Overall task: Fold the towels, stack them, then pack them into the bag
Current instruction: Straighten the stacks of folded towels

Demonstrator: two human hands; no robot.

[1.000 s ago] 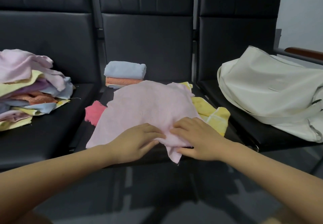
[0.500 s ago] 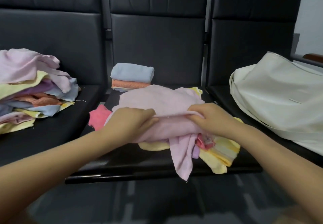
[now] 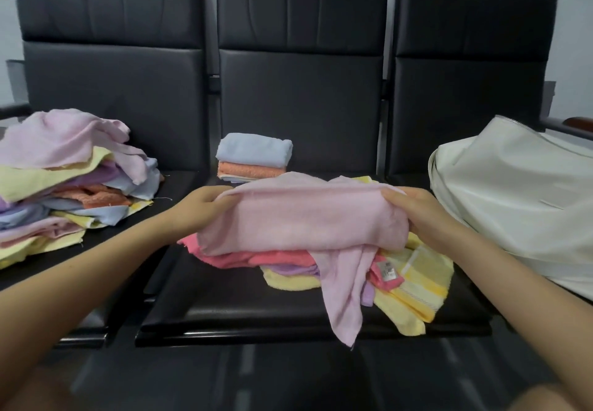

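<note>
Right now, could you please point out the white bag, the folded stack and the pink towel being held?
white bag (image 3: 526, 205), head view, on its creased side panel.
folded stack (image 3: 253, 150), head view, on its top blue towel.
pink towel (image 3: 305, 218), head view, on its folded front face.

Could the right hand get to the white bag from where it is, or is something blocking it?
Probably yes. The bag lies just beside the right hand with nothing between, but that hand grips the pink towel and must let go first.
</note>
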